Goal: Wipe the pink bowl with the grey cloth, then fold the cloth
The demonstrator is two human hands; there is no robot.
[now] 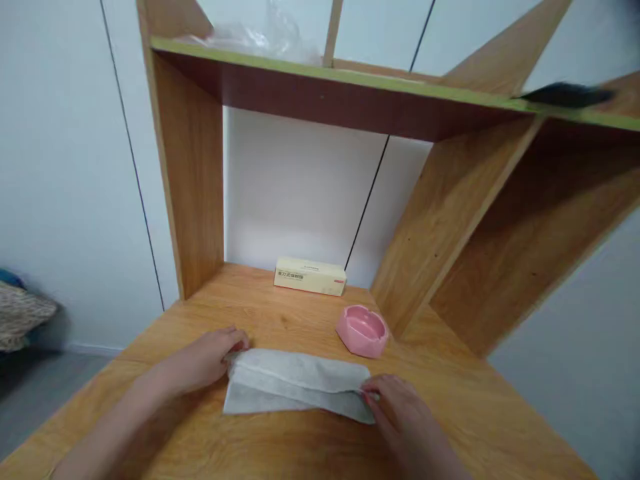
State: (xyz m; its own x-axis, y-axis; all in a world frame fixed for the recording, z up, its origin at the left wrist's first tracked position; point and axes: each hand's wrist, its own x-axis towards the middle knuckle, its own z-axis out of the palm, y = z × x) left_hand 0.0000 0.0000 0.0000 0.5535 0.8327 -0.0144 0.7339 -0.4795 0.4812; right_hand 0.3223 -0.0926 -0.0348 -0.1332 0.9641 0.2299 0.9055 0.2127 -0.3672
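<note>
One grey-white cloth (300, 380) is being pinched at its ends by two hands, left (220, 357) and right (395, 403), above one wooden desk (280, 453).

Bare wooden desktop (250, 303) lay open behind the cloth (300, 380); the pink ashtray (363, 331), seemingly, blocked the right.

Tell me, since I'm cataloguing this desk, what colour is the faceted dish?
The faceted dish is pink; the head view shows it best.
</note>
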